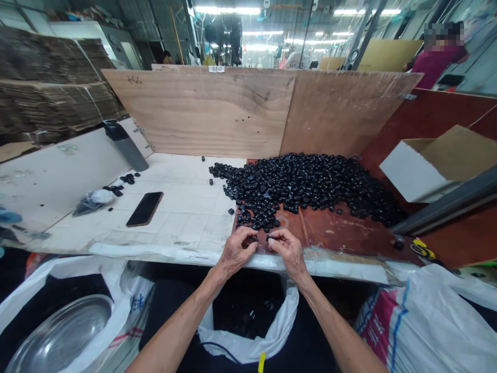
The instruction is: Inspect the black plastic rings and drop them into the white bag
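Observation:
A large heap of small black plastic parts (303, 184) lies on a reddish-brown board (337, 230), close in front of my hands. My left hand (237, 251) pinches one small black part (253, 239) between thumb and fingertips. My right hand (287, 253) pinches another small black part (269, 238) the same way. The two hands almost touch above the board's near edge, just below the heap. A few loose parts lie apart from the heap on the pale table top (182, 217).
Below the table edge, a white-lined bag (248, 311) holds black parts, between a steel basin (58, 331) and a woven sack (427, 321). A phone (144, 209) and a grey bottle (126, 145) stand left. Plywood boards (202, 111) rise behind; a co-worker (437, 65) stands far right.

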Demonstrator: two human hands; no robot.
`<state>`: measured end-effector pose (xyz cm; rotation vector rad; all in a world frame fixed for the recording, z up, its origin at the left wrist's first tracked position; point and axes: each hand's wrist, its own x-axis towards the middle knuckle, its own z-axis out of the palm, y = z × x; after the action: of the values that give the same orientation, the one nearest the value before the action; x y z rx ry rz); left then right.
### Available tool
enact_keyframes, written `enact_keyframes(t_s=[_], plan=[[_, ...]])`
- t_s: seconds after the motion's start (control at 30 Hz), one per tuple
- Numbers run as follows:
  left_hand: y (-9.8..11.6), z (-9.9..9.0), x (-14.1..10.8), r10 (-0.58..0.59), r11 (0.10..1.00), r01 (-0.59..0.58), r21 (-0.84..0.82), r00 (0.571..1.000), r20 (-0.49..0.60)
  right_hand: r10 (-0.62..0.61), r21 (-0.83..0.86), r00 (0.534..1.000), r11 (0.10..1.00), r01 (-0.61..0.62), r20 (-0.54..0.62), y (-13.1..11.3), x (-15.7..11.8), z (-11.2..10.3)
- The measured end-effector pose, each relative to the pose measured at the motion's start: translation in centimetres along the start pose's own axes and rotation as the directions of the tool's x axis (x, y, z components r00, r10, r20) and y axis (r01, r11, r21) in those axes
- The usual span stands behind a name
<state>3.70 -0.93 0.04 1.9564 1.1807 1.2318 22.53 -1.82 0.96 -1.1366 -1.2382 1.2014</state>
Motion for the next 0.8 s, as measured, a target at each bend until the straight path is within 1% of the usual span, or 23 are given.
enact_keyframes(t_s=[0.07,0.13,0.23,0.3,0.37,0.47,0.6,0.7,0.8], plan=[[-0.3,0.1,-0.1,-0.019,1.0,0.02,-0.019,1.0,0.016,-0.04,-0.012,0.999,0.999,0.04,-0.011,-0.1,-0.1,0.3],[-0.6,0.3,-0.3,-0.097,0.992,0.1,-0.082,0.995,0.039,-0.116,-0.029,0.993,0.993,0.115,-0.003,-0.1,-0.2,0.8],[-1.0,0.6,-0.6,-0.211,0.937,0.228,-0.264,0.973,0.091,-0.247,-0.116,0.969,0.962,0.248,0.025,0.2,-0.4,1.4],[-1.0,0.7,-0.6,-0.235,0.888,0.261,-0.378,0.965,0.114,-0.296,-0.211,0.955,0.932,0.294,0.024,0.5,-0.6,1.6],[-0.8,0.5,-0.6,-0.238,0.852,0.272,-0.447,0.962,0.132,-0.291,-0.26,0.957,0.923,0.282,0.005,0.8,-0.8,1.7],[-0.2,0.1,-0.5,-0.235,0.835,0.281,-0.474,0.96,0.155,-0.267,-0.255,0.964,0.932,0.258,0.0,0.8,-1.1,1.5],[0.4,-0.4,-0.3,-0.201,0.844,0.25,-0.475,0.968,0.152,-0.307,-0.28,0.951,0.909,0.308,0.047,0.5,-1.3,1.3],[0.4,-0.5,-0.3,-0.172,0.856,0.225,-0.466,0.973,0.155,-0.306,-0.293,0.951,0.906,0.307,0.052,0.4,-1.4,1.3],[0.4,-0.7,-0.3,-0.116,0.892,0.164,-0.421,0.984,0.137,-0.296,-0.327,0.954,0.898,0.295,0.048,0.5,-1.4,1.4]])
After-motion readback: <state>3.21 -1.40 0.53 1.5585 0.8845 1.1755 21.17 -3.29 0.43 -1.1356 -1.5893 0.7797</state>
